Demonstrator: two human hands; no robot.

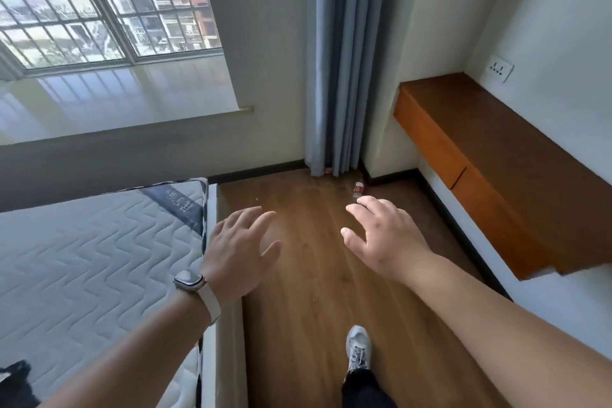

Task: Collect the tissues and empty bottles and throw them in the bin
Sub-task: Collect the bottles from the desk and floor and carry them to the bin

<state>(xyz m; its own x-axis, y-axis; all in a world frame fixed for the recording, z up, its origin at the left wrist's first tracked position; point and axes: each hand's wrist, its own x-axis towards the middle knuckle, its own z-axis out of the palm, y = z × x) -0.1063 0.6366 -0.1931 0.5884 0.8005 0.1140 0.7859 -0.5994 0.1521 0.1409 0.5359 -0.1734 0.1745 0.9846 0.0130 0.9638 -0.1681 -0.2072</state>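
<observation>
A small bottle (358, 189) with a red label lies on the wooden floor near the far corner, just beyond my right hand's fingertips. Something red (328, 170) peeks out under the curtain's hem; I cannot tell what it is. My left hand (240, 248), with a watch on the wrist, hovers open over the floor beside the bed edge. My right hand (381, 235) is stretched forward, fingers spread, holding nothing. No tissues and no bin are in view.
A bare quilted mattress (82, 268) fills the left. A blue-grey curtain (341, 76) hangs in the corner. A wall-mounted wooden shelf (490, 156) juts out on the right, with a socket (500, 68) above it. My shoe (357, 349) stands on the floor strip (311, 308).
</observation>
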